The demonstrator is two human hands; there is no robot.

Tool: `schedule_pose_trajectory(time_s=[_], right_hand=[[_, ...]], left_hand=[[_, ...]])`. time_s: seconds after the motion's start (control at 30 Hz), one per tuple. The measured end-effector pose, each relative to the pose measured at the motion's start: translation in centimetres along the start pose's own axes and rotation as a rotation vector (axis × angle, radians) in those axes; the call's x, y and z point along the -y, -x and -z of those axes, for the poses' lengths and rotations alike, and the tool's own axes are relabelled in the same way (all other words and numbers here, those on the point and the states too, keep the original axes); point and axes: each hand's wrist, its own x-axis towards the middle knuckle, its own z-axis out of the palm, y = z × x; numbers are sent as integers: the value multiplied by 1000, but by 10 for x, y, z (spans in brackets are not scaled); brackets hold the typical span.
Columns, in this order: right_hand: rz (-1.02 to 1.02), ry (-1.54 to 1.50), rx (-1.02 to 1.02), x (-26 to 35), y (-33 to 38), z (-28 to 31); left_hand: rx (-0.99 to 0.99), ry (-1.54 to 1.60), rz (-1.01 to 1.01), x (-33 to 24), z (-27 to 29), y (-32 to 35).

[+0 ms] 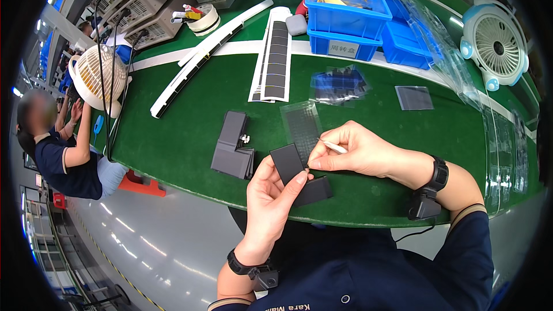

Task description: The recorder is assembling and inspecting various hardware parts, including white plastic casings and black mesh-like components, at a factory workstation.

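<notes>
Left hand: we are propping a small dark square pad (286, 163) upright in our left hand (271, 201), thumb pressing its lower edge against the fingers behind it, so its face is tilting up toward us just above the table's near edge
Right hand: we are pinching a slim pale stick (333, 147) in our right hand (351, 151), fingers pressed together around it, and bringing its tip to the pad's right edge
Second pad: one more dark piece (314, 190) is lying on the green table (173, 138) just under our hands, partly hidden by the left fingers
Stack: we are keeping one pile of dark grey pieces (232, 145) just to the left, within easy reach; its count we cannot tell
Clear sheets: one gridded transparent sheet (302, 125) is lying right behind the hands, and one bag of dark parts (339, 85) farther back
Strips: one long sheet of black squares (275, 57) and one long white rail (201, 52) are lying well apart from us
Bins: we are counting three blue bins (345, 6) at the back
Fans: two, one cream (97, 75) at left, one white and blue (496, 43) at right
Neighbour: one other person (63, 150) is sitting at the left end
</notes>
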Motion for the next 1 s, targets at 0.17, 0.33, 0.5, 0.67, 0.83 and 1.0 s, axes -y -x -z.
schedule_pose_trajectory(time_s=[0.17,0.33,0.5,0.67,0.83,1.0], right_hand=[[44,32,-30,-1,0,-2],[78,69,-34,-4,1,-2],[84,49,-14,-4,0,-2],[51,32,-18,-2,0,-4],[12,22,-43,-4,-1,-1],[5,18,-13,-5,-1,-2]], left_hand=[[0,-26,-53,3,0,-1],[-12,-44,-80,4,-1,-1],[-16,-71,-92,5,-1,-1],[-17,-82,-106,6,0,0],[14,-48,-73,5,3,0],[20,-91,-86,6,2,-1]])
